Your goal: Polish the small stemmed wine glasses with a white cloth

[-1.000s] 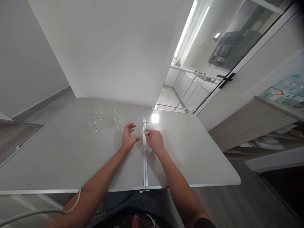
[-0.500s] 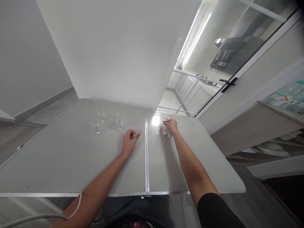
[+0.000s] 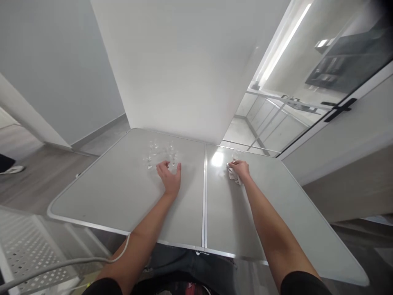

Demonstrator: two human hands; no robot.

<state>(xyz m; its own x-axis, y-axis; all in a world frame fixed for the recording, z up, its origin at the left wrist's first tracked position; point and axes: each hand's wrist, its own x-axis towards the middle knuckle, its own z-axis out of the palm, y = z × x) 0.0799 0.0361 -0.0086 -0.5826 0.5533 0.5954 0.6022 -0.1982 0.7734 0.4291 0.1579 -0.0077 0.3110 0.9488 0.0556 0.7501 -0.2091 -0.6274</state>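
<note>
My left hand [image 3: 169,177] hovers over the left half of the table, thumb and fingers spread apart with nothing between them. Just past its fingertips stand several small clear stemmed glasses [image 3: 154,154], faint against the grey top; whether the hand touches one is unclear. On the right half, my right hand [image 3: 241,168] is closed, pinching a crumpled white cloth [image 3: 235,177] that hangs below its fingers. Right behind those fingers a clear glass [image 3: 236,154] shows in part. I cannot tell whether the fingers touch this glass too.
A metal strip [image 3: 204,196] divides the grey folding table [image 3: 107,192]. A white wall [image 3: 172,73] rises at its far edge. To the right is a glazed door with a black handle [image 3: 340,110]. A cable [image 3: 76,261] runs by my left forearm. A person's shoe [image 3: 14,169] shows at far left.
The view has turned left. My left hand has moved left to the glasses, and its fingers have spread wider. The right hand still holds the cloth at about the same spot on the table.
</note>
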